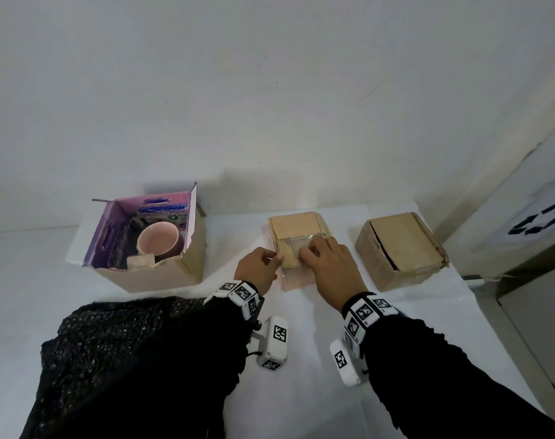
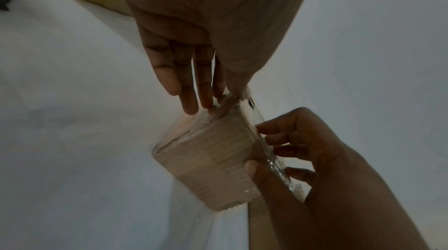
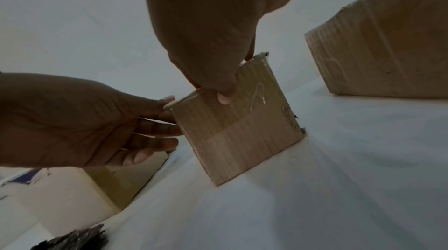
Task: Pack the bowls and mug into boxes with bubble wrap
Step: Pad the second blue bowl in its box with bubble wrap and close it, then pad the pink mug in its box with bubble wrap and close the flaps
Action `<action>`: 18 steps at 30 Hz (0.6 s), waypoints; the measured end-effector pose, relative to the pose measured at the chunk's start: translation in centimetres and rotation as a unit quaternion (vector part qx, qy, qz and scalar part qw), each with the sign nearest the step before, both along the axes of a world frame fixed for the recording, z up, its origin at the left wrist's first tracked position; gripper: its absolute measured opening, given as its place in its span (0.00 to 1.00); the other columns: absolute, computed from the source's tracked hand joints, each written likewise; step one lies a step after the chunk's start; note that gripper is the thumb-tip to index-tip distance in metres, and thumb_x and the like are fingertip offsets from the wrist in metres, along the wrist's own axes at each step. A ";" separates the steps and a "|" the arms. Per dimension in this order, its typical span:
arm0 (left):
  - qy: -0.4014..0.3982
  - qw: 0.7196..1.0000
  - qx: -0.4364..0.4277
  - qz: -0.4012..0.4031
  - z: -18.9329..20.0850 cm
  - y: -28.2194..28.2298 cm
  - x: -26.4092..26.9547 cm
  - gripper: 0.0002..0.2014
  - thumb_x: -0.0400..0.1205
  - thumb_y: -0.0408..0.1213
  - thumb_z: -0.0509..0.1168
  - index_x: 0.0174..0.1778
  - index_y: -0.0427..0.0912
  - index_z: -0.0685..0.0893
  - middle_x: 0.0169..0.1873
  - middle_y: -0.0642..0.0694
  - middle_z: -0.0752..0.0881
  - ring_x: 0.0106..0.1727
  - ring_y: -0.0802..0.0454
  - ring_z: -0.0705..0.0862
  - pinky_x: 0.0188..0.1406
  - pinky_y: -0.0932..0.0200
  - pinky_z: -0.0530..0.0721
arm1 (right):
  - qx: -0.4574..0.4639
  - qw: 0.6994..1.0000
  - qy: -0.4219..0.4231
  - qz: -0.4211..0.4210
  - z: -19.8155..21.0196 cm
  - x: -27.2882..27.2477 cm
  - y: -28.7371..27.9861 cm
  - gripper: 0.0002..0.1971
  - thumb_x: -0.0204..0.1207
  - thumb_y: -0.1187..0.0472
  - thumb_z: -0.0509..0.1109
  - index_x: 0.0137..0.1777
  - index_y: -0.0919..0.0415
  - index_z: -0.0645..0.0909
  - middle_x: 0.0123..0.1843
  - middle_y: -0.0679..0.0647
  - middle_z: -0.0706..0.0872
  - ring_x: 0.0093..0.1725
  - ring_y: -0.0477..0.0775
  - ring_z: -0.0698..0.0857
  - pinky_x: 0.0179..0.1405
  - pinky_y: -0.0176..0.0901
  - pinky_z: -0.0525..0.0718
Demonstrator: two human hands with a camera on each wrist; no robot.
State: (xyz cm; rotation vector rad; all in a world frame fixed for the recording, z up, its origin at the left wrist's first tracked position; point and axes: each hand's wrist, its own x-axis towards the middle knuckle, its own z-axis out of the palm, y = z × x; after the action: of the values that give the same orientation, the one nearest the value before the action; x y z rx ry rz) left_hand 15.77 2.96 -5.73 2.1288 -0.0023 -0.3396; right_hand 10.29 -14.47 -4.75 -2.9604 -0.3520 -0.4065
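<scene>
A small closed cardboard box with clear tape across its top stands mid-table. My left hand pinches its near left top corner, thumb on top and fingers against the side. My right hand holds the near top edge, with the thumb pressed on the front face and the fingers curled over the top. A pink mug lies inside the open purple-lined box at the left, beside a pale folded piece. No bowls are in sight.
A second closed cardboard box stands to the right of the small one. A bin with a recycling symbol sits past the table's right edge. A white wall rises behind. A dark sparkly sleeve covers the near left.
</scene>
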 end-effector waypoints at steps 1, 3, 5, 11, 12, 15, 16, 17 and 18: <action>-0.004 1.000 0.007 -0.004 0.2 0.0 -0.2 0.13 0.82 0.50 0.66 0.54 0.45 0.83 0.44 0.50 0.89 0.37 0.55 0.90 0.46 0.56 0.85 | 0.000 1.000 0.001 0.001 0.1 0.0 -0.1 0.17 0.66 0.64 0.47 0.53 0.53 0.71 0.49 0.57 0.80 0.47 0.61 0.78 0.38 0.52 0.78; -0.028 0.999 0.041 -0.017 0.5 0.3 -1.0 0.12 0.81 0.48 0.67 0.55 0.46 0.84 0.43 0.51 0.89 0.40 0.54 0.89 0.49 0.56 0.84 | -0.002 1.000 0.001 -0.002 0.3 0.0 -0.2 0.14 0.68 0.66 0.52 0.52 0.55 0.71 0.48 0.58 0.80 0.46 0.62 0.78 0.37 0.51 0.77; -0.057 0.993 0.093 -0.043 0.9 1.2 -2.1 0.10 0.80 0.48 0.68 0.53 0.49 0.84 0.41 0.55 0.88 0.44 0.54 0.87 0.51 0.56 0.83 | -0.001 1.000 0.001 -0.008 0.5 -0.1 -0.4 0.11 0.68 0.69 0.63 0.49 0.56 0.74 0.45 0.57 0.82 0.45 0.61 0.79 0.35 0.48 0.75; -0.084 0.966 0.237 -0.067 1.4 7.4 -6.6 0.08 0.79 0.51 0.66 0.51 0.56 0.83 0.38 0.62 0.85 0.45 0.58 0.83 0.48 0.58 0.80 | 0.074 0.993 0.076 0.050 1.2 -0.9 2.5 0.01 0.74 0.63 0.68 0.42 0.56 0.79 0.39 0.51 0.82 0.39 0.55 0.80 0.35 0.47 0.77; -0.081 0.964 0.247 -0.055 1.4 8.9 -7.4 0.08 0.79 0.50 0.66 0.51 0.55 0.83 0.39 0.61 0.85 0.46 0.57 0.83 0.49 0.58 0.80 | 0.087 0.988 0.107 0.070 1.1 -1.2 3.6 0.00 0.75 0.60 0.68 0.44 0.55 0.80 0.41 0.50 0.83 0.41 0.53 0.81 0.38 0.48 0.80; -0.080 0.961 0.266 -0.011 1.3 14.0 -9.9 0.07 0.78 0.48 0.67 0.48 0.53 0.85 0.40 0.58 0.86 0.47 0.54 0.85 0.46 0.58 0.82 | 0.108 0.964 0.202 0.134 0.9 -2.1 7.4 0.04 0.77 0.55 0.68 0.49 0.52 0.81 0.45 0.47 0.85 0.45 0.49 0.82 0.46 0.46 0.81; -0.085 0.959 0.270 0.005 1.3 15.9 -10.8 0.06 0.78 0.49 0.67 0.47 0.53 0.85 0.40 0.58 0.86 0.46 0.54 0.85 0.45 0.58 0.82 | 0.105 0.956 0.227 0.154 0.8 -2.5 8.9 0.05 0.77 0.55 0.68 0.50 0.51 0.81 0.47 0.47 0.85 0.47 0.49 0.83 0.46 0.45 0.80; -0.095 0.955 0.281 0.019 1.2 17.7 -11.6 0.06 0.77 0.49 0.67 0.47 0.54 0.85 0.40 0.57 0.86 0.47 0.53 0.85 0.44 0.58 0.82 | 0.100 0.949 0.243 0.173 0.7 -2.9 10.4 0.05 0.77 0.54 0.68 0.51 0.51 0.81 0.48 0.47 0.85 0.48 0.50 0.83 0.46 0.44 0.79; -0.111 0.947 0.300 0.029 1.1 19.7 -12.4 0.07 0.77 0.49 0.68 0.47 0.53 0.85 0.43 0.55 0.85 0.48 0.50 0.84 0.44 0.57 0.82 | 0.095 0.943 0.255 0.191 0.5 -3.3 12.0 0.06 0.77 0.54 0.68 0.51 0.51 0.82 0.49 0.48 0.85 0.50 0.51 0.83 0.46 0.43 0.77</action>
State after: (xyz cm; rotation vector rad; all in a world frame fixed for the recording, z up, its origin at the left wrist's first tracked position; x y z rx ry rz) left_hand 3.41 22.63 -4.62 2.7568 0.0363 -0.0595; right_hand 7.04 -2.47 -4.27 -2.5886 -0.7446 0.3457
